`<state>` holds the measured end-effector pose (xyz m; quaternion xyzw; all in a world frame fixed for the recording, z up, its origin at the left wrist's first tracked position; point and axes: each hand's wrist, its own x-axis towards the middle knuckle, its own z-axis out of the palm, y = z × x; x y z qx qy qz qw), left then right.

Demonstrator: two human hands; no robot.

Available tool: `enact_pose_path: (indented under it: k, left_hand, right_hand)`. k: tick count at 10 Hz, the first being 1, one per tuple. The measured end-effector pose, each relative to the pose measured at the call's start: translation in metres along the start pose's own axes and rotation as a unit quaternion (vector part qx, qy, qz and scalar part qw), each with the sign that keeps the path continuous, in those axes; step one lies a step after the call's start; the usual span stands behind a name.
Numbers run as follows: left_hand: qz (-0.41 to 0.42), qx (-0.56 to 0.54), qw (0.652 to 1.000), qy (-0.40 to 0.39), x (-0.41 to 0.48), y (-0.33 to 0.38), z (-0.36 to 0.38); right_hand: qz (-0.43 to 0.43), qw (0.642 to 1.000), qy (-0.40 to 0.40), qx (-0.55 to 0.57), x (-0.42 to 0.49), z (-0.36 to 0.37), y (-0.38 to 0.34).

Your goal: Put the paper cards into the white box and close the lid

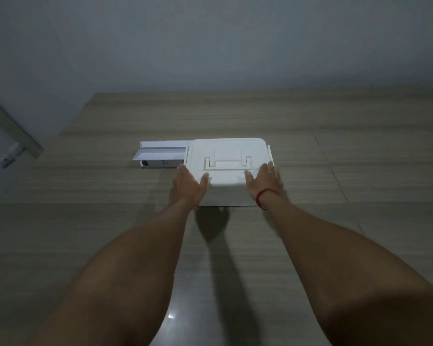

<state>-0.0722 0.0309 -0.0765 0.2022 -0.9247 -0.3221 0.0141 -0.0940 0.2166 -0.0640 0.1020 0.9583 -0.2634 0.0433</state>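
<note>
The white box point(229, 193) sits on the wood-grain floor point(310, 233), a little toward 12 o'clock from the middle of the view. It is a plain matte plastic box with rounded corners, and its lid point(229, 156) lies flat across the top. The lid carries a raised, squared handle shape point(227, 162) moulded into its centre. The near wall of the box is bare and brightly lit.

Both arms reach toward it from 6 o'clock. The left hand point(189, 184) lies at the lid's near corner at 9 o'clock, palm turned inward, fingers point(183, 171) spread and loose, thumb resting on the lid's front edge. The right hand point(264, 181) mirrors it at the 3 o'clock corner, fingers likewise spread flat against the edge, clasping nothing. A red string point(261, 194) circles the right wrist.

At 9 o'clock, touching the box's far side, lies a long white tray-like piece point(160, 153) over a white device point(160, 164). No paper cards show; the inside of the box is hidden.
</note>
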Motion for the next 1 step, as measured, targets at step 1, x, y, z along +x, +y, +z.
enact_pose_path:
  k: [1]
  left_hand:
    - [0.024,0.014,1.000,-0.015,-0.0348,-0.0189,0.0054]
  right_hand:
    - [-0.054,0.998,-0.006,-0.007,-0.0397,0.0108,0.0078]
